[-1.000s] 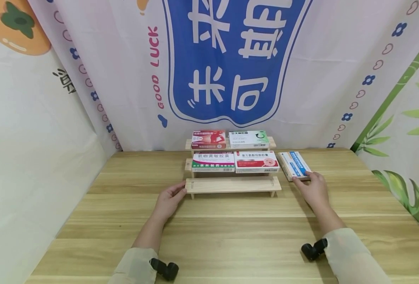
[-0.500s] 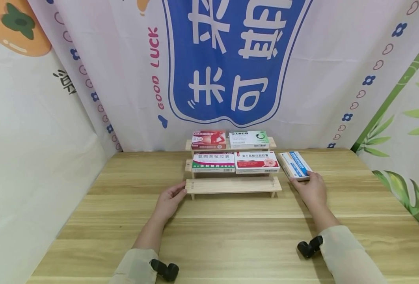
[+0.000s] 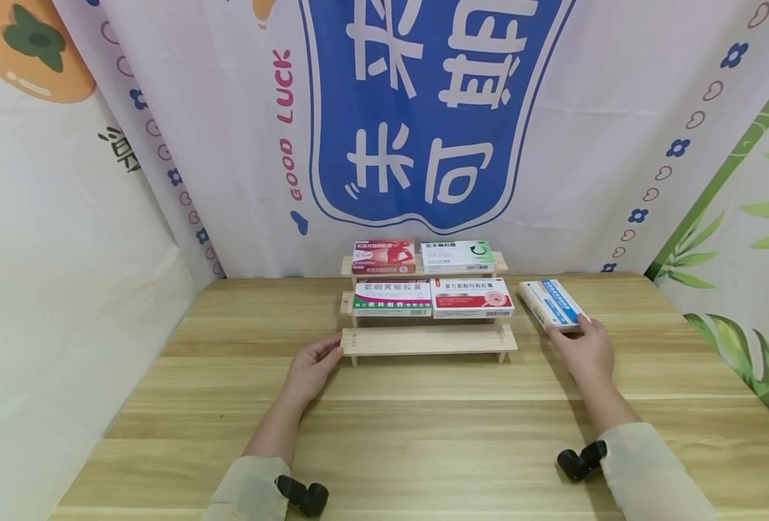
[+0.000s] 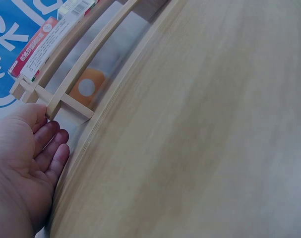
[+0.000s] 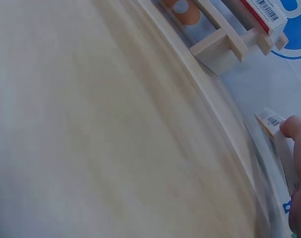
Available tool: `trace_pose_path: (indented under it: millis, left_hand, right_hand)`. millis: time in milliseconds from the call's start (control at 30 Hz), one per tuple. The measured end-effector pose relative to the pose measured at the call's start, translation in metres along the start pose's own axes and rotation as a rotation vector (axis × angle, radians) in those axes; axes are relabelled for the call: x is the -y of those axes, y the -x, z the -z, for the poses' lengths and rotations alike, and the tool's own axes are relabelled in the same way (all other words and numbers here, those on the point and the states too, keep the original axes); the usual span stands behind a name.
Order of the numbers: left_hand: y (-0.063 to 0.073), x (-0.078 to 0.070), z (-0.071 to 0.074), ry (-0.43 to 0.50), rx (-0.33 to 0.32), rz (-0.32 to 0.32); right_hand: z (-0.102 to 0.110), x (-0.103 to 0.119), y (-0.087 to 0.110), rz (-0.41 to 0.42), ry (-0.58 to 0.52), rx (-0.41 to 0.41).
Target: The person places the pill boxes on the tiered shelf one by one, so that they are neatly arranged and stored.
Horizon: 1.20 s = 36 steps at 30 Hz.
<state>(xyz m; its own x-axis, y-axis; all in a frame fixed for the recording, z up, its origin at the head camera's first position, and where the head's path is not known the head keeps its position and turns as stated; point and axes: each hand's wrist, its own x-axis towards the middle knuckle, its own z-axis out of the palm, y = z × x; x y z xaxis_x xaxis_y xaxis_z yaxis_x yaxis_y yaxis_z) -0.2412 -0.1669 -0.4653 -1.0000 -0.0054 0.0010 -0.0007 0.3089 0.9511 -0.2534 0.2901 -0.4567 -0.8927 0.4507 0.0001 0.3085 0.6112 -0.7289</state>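
Note:
A three-tier wooden stepped rack [image 3: 427, 340] stands near the back of the table. With thumb and fingers, my left hand [image 3: 310, 370] pinches the left end of its lowest tier; the left wrist view shows the other fingers of that hand [image 4: 29, 158] loosely bent below the board. To the right of the rack lies a white and blue medicine box [image 3: 555, 304], angled on the table. My right hand [image 3: 582, 352] grips its near end, thumb on the left side and fingers on the right. In the right wrist view the thumb presses the box [image 5: 284, 148] near its barcode end.
On the middle tier sit a green-and-purple medicine box [image 3: 392, 297] and a red-and-white one [image 3: 472, 297]. The top tier bears a red box [image 3: 383, 257] and a green-and-white box [image 3: 457, 256]. A printed curtain [image 3: 228, 181] hangs behind the wooden table [image 3: 423, 449].
My right hand first drew slightly left, then shifted right, and the white and blue box slid right with it, away from the rack. My left hand keeps its place on the rack.

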Motion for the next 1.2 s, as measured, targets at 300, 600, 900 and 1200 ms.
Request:
trace_pose_path:
  millis: [300,600,900,1200]
  left_hand:
    - [0.000,0.000,0.001,-0.004,-0.003,-0.001]
    - [-0.001,0.000,0.000,0.000,0.006,0.005]
    - [-0.002,0.002,0.001,-0.005,-0.005,-0.015]
    - [-0.001,0.001,0.001,-0.014,-0.007,-0.016]
  right_hand:
    - [0.035,0.002,0.011,0.042,-0.076,-0.017]
    - [0.072,0.025,0.033,0.115,-0.227,-0.007]
    - [0.084,0.046,0.055,0.327,-0.210,-0.014]
    - [0.067,0.064,0.081,0.542,-0.234,0.141]
